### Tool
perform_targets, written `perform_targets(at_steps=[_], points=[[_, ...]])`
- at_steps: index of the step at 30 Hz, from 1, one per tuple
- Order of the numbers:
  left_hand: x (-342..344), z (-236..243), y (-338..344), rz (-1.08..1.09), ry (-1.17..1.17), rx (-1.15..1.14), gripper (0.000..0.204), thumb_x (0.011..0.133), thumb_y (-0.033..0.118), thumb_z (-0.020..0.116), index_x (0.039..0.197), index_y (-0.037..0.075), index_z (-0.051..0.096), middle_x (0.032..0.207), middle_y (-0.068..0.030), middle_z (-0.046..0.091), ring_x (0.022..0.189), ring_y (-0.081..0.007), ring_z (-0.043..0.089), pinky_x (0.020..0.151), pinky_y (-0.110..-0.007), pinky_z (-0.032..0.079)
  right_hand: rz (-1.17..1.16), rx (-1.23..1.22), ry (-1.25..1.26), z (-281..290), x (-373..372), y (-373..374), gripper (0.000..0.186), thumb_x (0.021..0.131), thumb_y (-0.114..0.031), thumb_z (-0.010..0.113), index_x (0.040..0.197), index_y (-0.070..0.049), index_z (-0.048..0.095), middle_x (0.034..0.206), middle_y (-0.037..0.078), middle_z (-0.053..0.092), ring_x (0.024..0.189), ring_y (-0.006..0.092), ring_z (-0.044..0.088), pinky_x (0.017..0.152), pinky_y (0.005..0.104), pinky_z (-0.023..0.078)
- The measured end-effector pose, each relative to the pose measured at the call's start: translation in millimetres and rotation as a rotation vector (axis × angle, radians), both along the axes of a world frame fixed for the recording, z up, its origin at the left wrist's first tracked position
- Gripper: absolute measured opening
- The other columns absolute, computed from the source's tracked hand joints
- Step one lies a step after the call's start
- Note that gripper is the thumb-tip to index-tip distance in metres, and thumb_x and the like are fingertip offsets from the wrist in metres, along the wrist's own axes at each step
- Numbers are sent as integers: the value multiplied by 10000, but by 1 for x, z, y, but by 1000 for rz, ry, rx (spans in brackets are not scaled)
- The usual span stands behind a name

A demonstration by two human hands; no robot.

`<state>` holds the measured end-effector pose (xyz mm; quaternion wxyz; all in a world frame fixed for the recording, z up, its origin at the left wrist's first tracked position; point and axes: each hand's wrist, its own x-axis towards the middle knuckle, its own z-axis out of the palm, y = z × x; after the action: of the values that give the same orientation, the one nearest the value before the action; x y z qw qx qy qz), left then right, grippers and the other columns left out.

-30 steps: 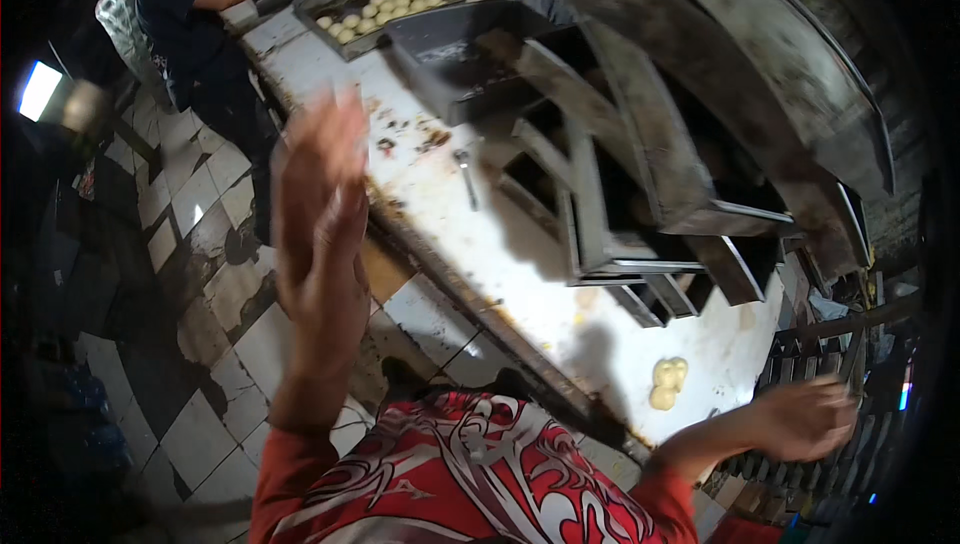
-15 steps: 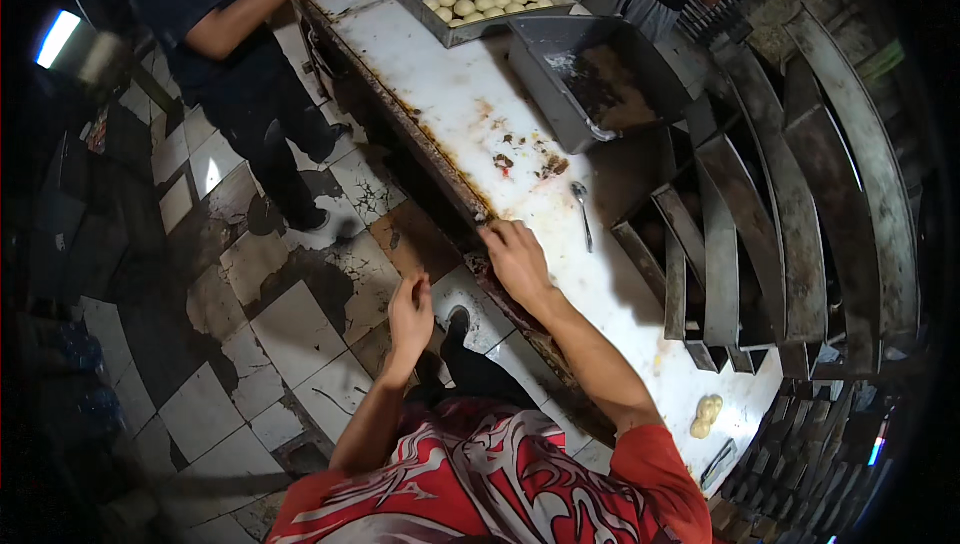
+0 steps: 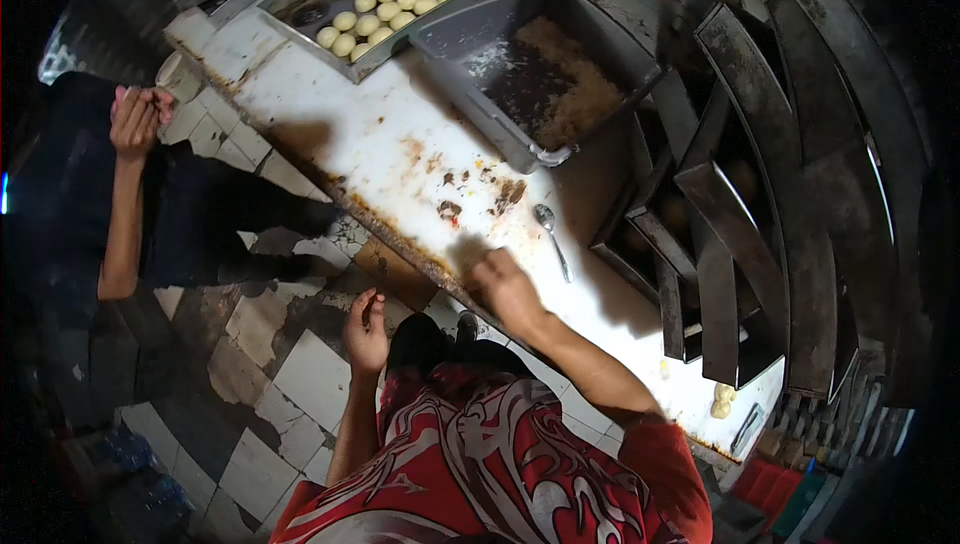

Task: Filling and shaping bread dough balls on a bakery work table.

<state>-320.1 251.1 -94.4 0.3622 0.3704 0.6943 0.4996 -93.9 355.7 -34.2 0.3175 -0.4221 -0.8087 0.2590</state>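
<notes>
My right hand (image 3: pixel 508 294) is over the near side of the white worktop (image 3: pixel 345 149), close to its rusty edge. Its fingers bend downward and are blurred, so I cannot see whether anything is in them. Off the edge, above the tiled floor, hangs my left hand (image 3: pixel 367 336), its fingers loosely bent and apart with nothing visible in them. A metal spoon (image 3: pixel 552 241) lies beyond my right hand. Dark and reddish crumbs (image 3: pixel 508 196) are scattered farther up the worktop.
At the far end, a metal tray (image 3: pixel 372 71) holds several pale dough balls (image 3: pixel 402 2). Beside it sits a grey plastic tub (image 3: pixel 515 139) with brown crumbly stuff. Stacked dark metal pans (image 3: pixel 735 214) crowd the right. Dough pieces (image 3: pixel 722 401) lie near right. A co-worker (image 3: pixel 130 144) stands left.
The view has swung, bringing the tray and tub left and closer. My right hand has moved inward from the table edge onto the worktop. My left hand remains off the edge.
</notes>
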Motion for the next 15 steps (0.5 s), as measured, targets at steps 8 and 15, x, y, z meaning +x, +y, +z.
perform_targets(at_steps=[8, 15], points=[[-17, 50, 68, -440, -40, -60, 281, 945, 158, 492, 1175, -2, 496, 1051, -114, 615, 980, -160, 577, 850, -270, 443, -20, 290, -715, 13, 24, 36, 355, 724, -95, 540, 1067, -18, 589, 1097, 105, 564, 1057, 225, 493, 925, 286, 413], [-35, 46, 81, -625, -70, -132, 287, 952, 192, 477, 1173, 10, 503, 1042, -124, 621, 962, -176, 596, 839, -279, 453, -207, 39, -632, 9, 48, -41, 325, 698, -33, 551, 1017, 6, 598, 1078, 118, 567, 1032, 259, 516, 860, 316, 470]])
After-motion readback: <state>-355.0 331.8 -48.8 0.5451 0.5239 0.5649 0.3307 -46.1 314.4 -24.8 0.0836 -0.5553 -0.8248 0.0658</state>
